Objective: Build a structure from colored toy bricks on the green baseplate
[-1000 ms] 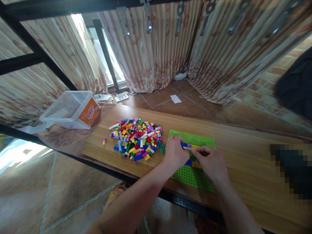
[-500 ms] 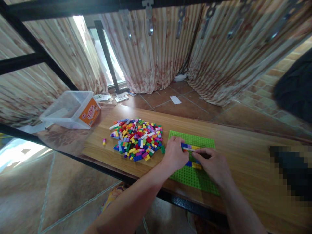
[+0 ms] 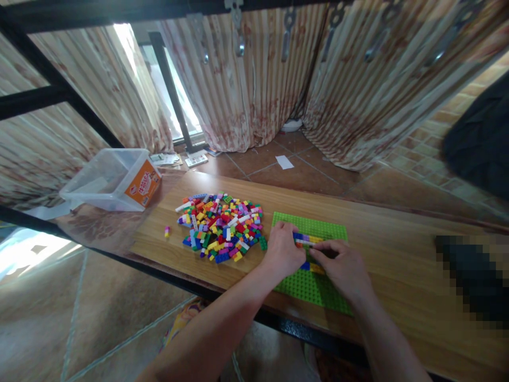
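A green studded baseplate [image 3: 318, 297] lies on the wooden table, carrying rows of building bricks. The far row of bricks [image 3: 308, 237] shows blue, purple and yellow, with white along its near side. Closer to me sits a blue and yellow row [image 3: 314, 267], partly covered by my hands. My left hand [image 3: 285, 246] is closed at the left end of the rows, its fingers curled against the bricks. My right hand [image 3: 344, 265] pinches thumb and forefinger together at the middle of the far row; whatever is between the fingertips is too small to make out.
Left of the baseplate spreads a pile of mixed bricks [image 3: 220, 228], with one small pink and yellow piece [image 3: 167, 231] apart from it. A clear plastic bin [image 3: 107, 180] with an orange label stands at the table's left end. A pixelated dark patch [image 3: 473, 281] is at right.
The whole view has shifted slightly. My right fingertips have moved a little left along the far brick row, while my left hand stays in place on the bricks.
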Demonstrator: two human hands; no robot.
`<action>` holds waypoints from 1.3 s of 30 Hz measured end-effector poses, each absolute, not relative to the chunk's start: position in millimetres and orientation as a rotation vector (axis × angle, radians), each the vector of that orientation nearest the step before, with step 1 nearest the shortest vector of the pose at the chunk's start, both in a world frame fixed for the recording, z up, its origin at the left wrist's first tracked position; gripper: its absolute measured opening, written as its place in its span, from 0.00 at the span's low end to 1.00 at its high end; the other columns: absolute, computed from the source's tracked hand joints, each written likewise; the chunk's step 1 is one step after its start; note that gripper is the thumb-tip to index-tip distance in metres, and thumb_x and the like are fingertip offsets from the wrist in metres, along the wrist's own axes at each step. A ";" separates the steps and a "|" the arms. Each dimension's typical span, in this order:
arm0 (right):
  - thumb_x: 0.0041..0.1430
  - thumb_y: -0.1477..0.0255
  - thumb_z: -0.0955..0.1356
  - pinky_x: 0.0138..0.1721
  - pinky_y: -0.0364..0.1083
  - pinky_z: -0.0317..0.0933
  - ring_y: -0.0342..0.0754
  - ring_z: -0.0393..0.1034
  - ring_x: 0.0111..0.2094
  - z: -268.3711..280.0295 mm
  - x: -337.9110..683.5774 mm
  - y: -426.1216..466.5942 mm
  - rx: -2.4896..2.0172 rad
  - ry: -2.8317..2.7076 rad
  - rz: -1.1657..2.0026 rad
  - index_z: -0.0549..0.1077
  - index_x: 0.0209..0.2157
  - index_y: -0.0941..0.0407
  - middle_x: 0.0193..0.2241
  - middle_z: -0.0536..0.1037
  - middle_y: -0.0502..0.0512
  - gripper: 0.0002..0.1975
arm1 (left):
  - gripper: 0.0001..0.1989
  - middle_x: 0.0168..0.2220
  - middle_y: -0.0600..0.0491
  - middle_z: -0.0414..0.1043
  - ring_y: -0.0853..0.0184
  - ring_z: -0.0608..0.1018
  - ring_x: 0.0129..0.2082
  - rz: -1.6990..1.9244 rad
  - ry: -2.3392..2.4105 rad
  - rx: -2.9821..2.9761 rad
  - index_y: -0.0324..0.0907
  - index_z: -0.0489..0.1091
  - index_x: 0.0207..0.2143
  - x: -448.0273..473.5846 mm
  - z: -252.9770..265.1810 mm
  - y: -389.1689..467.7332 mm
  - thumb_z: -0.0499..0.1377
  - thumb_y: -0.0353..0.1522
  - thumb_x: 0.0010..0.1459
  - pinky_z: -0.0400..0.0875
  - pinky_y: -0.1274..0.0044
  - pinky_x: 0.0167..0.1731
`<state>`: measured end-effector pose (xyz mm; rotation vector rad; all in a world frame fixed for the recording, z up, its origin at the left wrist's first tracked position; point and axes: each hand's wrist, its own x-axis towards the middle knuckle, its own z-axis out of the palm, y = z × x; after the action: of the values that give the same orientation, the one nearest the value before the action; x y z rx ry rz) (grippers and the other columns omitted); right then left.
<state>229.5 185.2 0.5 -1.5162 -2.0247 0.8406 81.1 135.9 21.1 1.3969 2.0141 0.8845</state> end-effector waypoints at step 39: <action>0.52 0.44 0.65 0.31 0.52 0.62 0.55 0.72 0.30 -1.7 226.2 187.0 -1.543 -2.235 0.525 0.81 0.28 0.52 0.30 0.78 0.58 0.26 | 0.17 0.44 0.44 0.75 0.56 0.76 0.45 0.795 2.725 1.138 0.38 0.71 0.46 -41.9 62.5 93.1 0.61 0.31 0.53 0.70 0.67 0.48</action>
<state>226.2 187.0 -1.7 -1.5425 -2.2353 0.5253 -41.9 93.1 62.5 1.1383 2.7253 0.7948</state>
